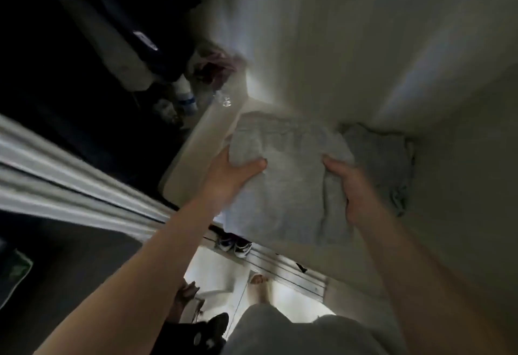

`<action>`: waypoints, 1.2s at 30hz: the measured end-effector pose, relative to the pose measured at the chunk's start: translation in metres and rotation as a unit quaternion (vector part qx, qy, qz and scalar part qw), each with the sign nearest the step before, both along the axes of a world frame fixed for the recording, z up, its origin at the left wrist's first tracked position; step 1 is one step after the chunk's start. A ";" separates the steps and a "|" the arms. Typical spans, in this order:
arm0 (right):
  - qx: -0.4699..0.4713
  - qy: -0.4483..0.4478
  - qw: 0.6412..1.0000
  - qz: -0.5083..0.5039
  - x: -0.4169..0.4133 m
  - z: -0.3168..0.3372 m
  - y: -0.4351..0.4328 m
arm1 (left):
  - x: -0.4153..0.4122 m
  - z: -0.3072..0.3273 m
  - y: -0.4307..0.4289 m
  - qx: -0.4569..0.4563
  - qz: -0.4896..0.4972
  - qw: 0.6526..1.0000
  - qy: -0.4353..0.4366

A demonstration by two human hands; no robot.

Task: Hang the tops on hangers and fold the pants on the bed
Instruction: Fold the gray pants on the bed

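Observation:
A folded light grey garment (288, 175), probably pants, is held over the near edge of the white bed (364, 46). My left hand (232, 175) grips its left side, thumb on top. My right hand (350, 186) grips its right side the same way. Another grey garment (384, 155) lies crumpled on the bed just right of the folded one. No hangers are visible.
A dark gap left of the bed holds a plastic bottle (186, 94) and dark clothing (215, 66). Sneakers (234, 245) sit under the bed's edge. My bare foot (259, 281) stands on the light floor. A white curtain or frame (70, 181) runs along the left.

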State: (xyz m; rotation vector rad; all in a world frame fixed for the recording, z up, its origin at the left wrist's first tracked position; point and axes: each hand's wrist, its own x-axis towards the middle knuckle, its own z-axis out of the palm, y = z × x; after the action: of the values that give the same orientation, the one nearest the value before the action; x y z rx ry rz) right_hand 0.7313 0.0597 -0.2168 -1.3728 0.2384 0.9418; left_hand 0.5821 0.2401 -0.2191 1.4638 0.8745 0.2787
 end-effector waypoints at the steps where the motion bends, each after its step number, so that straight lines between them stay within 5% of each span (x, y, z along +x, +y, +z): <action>1: -0.010 -0.001 1.000 -0.024 0.012 -0.006 0.000 | 0.018 -0.011 0.002 -0.011 -0.013 1.000 0.005; 11: -0.100 -0.103 0.969 -0.200 0.125 -0.086 -0.038 | 0.186 -0.116 -0.019 -0.028 -0.140 0.990 0.012; 20: -0.253 -0.243 0.898 -0.266 0.198 -0.140 -0.093 | 0.300 -0.183 -0.076 0.031 -0.233 0.972 0.022; 25: -0.437 -0.306 0.837 -0.122 0.189 -0.165 -0.086 | 0.308 -0.202 -0.101 0.226 -0.224 0.927 0.197; 29: -0.566 -0.398 0.721 0.031 0.165 -0.199 -0.082 | 0.294 -0.219 -0.128 0.406 -0.279 0.861 0.124; 33: -0.587 -0.377 0.702 0.144 0.169 -0.243 -0.091 | 0.296 -0.252 -0.141 0.468 -0.355 0.798 0.133; 36: -0.569 -0.394 0.699 0.177 0.184 -0.268 -0.098 | 0.299 -0.279 -0.134 0.473 -0.354 0.794 0.140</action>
State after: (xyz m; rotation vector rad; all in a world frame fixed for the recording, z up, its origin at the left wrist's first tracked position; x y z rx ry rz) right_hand 0.9155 -0.0387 -0.4844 -2.9422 -0.1752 0.3262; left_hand 0.8812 0.1057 -0.4981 2.7180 0.3088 -0.1138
